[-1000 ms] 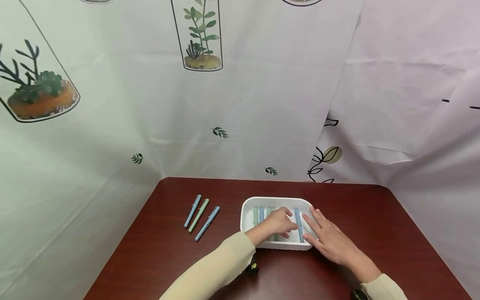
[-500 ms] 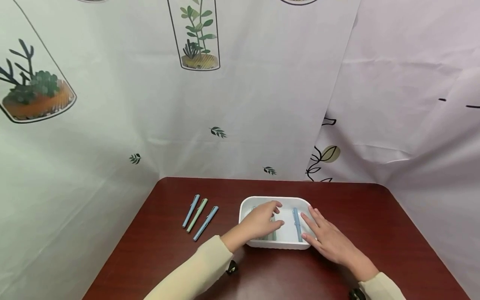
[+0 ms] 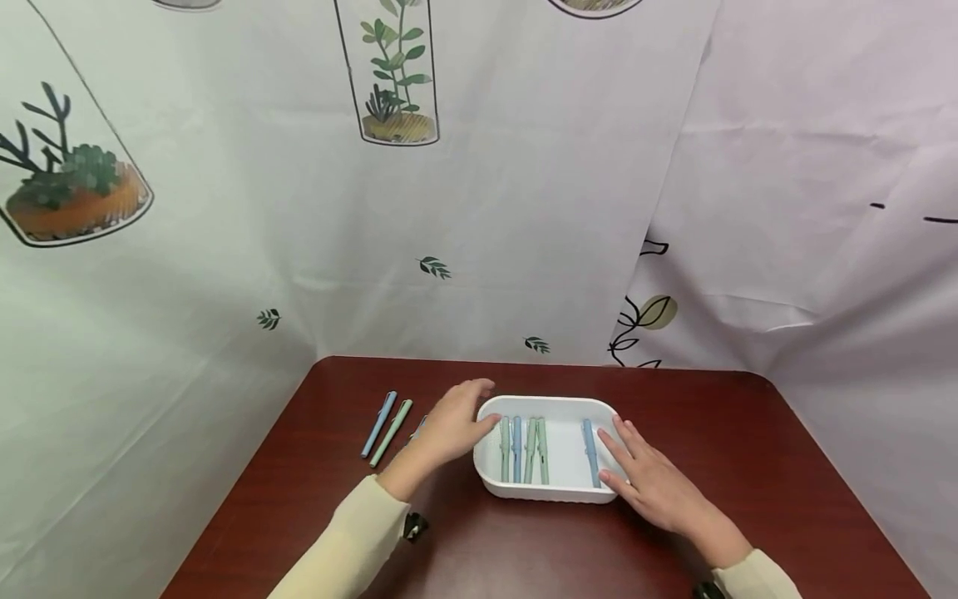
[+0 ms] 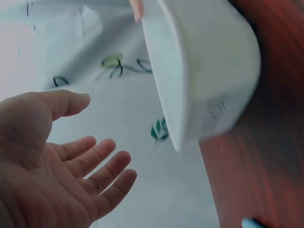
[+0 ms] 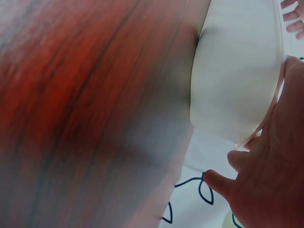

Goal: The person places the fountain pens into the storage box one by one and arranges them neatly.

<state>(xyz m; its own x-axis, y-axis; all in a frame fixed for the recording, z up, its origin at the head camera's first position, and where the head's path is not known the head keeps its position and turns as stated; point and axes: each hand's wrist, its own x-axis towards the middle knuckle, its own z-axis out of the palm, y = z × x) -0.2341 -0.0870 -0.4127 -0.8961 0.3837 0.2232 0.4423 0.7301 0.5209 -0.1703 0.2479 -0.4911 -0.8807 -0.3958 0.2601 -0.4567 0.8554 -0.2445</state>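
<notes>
Left hand: fingers and thumb apart, grip holds nothing. It hangs at the left end of the white tray, between that and the loose pens. Left wrist view: palm open, fingertips off the tray wall.

Right hand: fingers splayed, fairly straight, not clamped on anything. It's at the tray's right end with fingertips over the rim. Right wrist view has it right up against the rim; can't tell how firm the contact is.

Tray sits on the dark red table, long side facing me. Five pens inside, all pointing roughly away from me. Left to right: leftmost green pen, inner blue pen just beside it, then middle green pen and second green pen, far ends close together, near ends spread. Far-right blue pen lies well apart from those four, near the right wall, just beside my right fingertips.

Three more on the table, left of the tray, all slanted: outer blue pen, loose green pen next to it, then a third blue pen, mostly hidden behind my left hand and wrist.
</notes>
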